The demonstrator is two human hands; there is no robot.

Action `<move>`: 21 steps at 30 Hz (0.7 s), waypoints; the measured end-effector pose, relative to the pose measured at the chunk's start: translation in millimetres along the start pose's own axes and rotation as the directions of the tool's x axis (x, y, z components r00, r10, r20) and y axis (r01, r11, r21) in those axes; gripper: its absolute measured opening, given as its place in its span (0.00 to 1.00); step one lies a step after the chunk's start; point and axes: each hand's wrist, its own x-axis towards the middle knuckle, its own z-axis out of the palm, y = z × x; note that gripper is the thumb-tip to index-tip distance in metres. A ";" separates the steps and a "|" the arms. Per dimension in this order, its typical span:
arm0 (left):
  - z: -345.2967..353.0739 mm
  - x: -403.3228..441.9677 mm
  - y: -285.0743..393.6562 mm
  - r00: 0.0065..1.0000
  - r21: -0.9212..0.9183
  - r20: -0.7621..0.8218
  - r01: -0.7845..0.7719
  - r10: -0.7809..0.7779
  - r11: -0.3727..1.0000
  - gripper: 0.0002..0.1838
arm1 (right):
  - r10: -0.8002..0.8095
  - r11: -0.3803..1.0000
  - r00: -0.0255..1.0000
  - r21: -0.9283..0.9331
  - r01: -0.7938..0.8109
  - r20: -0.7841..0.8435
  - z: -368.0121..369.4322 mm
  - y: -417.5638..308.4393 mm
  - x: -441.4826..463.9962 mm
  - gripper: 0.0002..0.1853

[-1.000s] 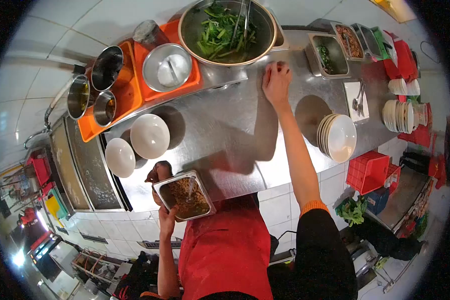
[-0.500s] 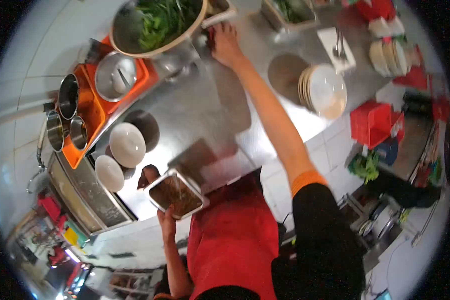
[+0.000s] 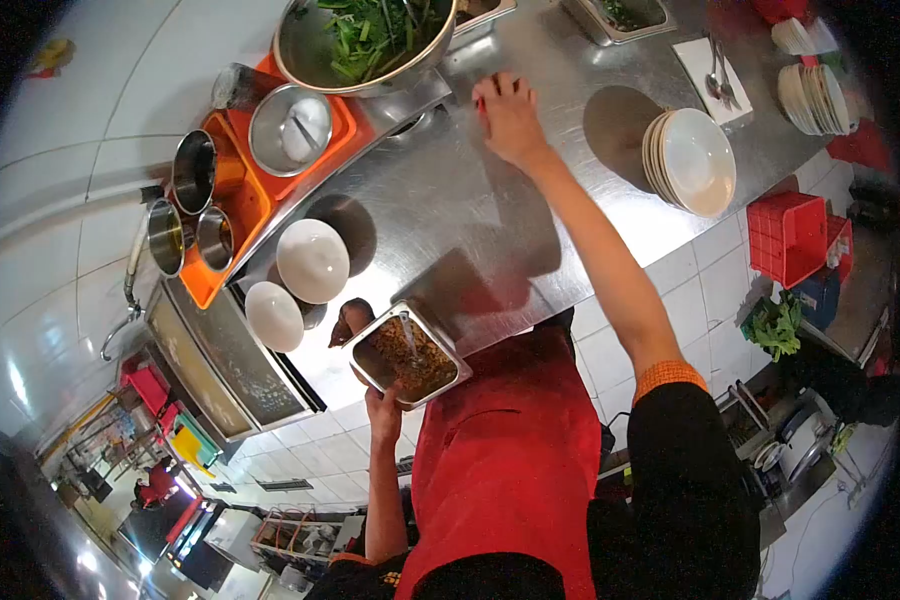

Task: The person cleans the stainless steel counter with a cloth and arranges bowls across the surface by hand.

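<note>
Left hand [image 3: 383, 408] clasps metal pan [image 3: 438, 391] — long axis upper left to lower right — right hand [image 3: 513, 125] curled, hold unclear.

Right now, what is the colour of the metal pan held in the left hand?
The pan is silver-grey, seen best in the head view.

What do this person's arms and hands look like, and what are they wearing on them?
The left hand and right hand are bare, with no gloves visible. The forearms are bare too. The right sleeve is black, ending around the elbow in an orange cuff; the left arm's sleeve shows orange edging too.
</note>
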 end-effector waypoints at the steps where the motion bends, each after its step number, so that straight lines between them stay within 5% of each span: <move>1: -1.6 2.1 0.6 1.000 0.066 0.021 -0.003 0.001 0.998 0.16 | -0.026 0.999 0.999 0.025 0.025 0.026 3.7 -17.5 -14.2 0.15; 2: 1.1 4.4 -7.3 0.998 -0.063 -0.002 -0.058 0.058 0.996 0.15 | -0.054 0.998 0.997 0.047 0.052 0.048 6.9 -31.3 -21.9 0.15; 5: -10.7 7.5 -12.1 0.999 -0.015 0.043 0.025 -0.025 1.000 0.16 | -0.040 0.993 0.999 0.112 0.041 -0.004 12.4 -54.3 -35.3 0.13; 9: -1.9 5.0 -8.6 0.997 -0.036 0.044 -0.069 0.070 0.997 0.17 | 0.116 0.988 0.988 0.117 -0.104 -0.099 30.6 -80.2 -20.8 0.11; 11: -5.9 4.8 -10.6 0.998 -0.002 0.049 -0.050 0.050 0.999 0.17 | 0.001 0.996 1.000 0.088 -0.002 0.016 37.6 -91.4 -27.9 0.10; 15: -2.4 5.5 -7.6 0.996 0.015 0.050 -0.073 0.072 0.997 0.19 | -0.172 0.977 0.985 0.126 0.174 -0.020 20.7 -76.4 -55.3 0.07; 17: -3.5 5.2 -7.5 0.997 0.028 0.050 -0.058 0.056 0.998 0.21 | 0.054 0.998 0.995 0.032 -0.051 -0.085 12.1 -61.0 -40.5 0.06; 21: -3.2 6.7 -16.7 0.996 0.007 0.022 -0.084 0.084 0.996 0.22 | 0.168 0.986 0.966 0.054 -0.160 -0.196 31.2 -83.7 -22.6 0.05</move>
